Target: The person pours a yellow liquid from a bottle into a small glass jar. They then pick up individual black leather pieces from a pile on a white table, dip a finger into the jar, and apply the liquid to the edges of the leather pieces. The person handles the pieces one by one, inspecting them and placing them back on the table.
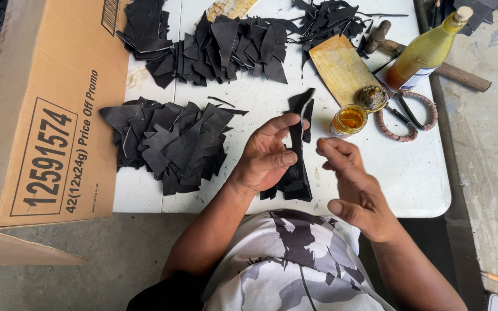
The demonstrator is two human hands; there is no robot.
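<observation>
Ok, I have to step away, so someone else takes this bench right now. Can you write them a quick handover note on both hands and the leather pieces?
Left hand: grips a black leather strip, upright, thumb across it.
Right hand: empty, fingers loosely curled beside the strip, fingertip looks glue-stained.
Open glue jar stands just beyond the right hand, its lid and scissors next to it; yellow-stained board and bottle behind.
Done: cannot tell how many pieces are finished.
Left: one pile of black cut pieces beside the left hand, more piles at the far edge of the white table.
</observation>
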